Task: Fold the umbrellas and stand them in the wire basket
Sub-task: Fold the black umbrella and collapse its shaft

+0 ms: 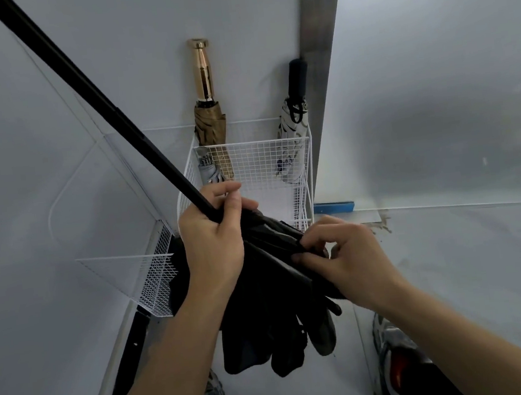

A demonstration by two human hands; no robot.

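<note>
A long black umbrella (265,319) runs slantwise from the top left down to the centre, its loose canopy hanging below my hands. My left hand (215,237) grips its shaft where the cloth begins. My right hand (346,259) pinches a fold or strap of the black cloth. Behind them a white wire basket (258,162) stands in the corner. It holds a brown umbrella with a gold handle (208,112), a white patterned umbrella with a black handle (294,119) and a small grey folded umbrella (209,170).
A second white wire basket (152,279) hangs on the left wall. White walls meet at a metal strip (317,14) behind the basket. Blue tape (334,207) lies on the floor edge. My shoes (395,360) show at the bottom on the pale floor.
</note>
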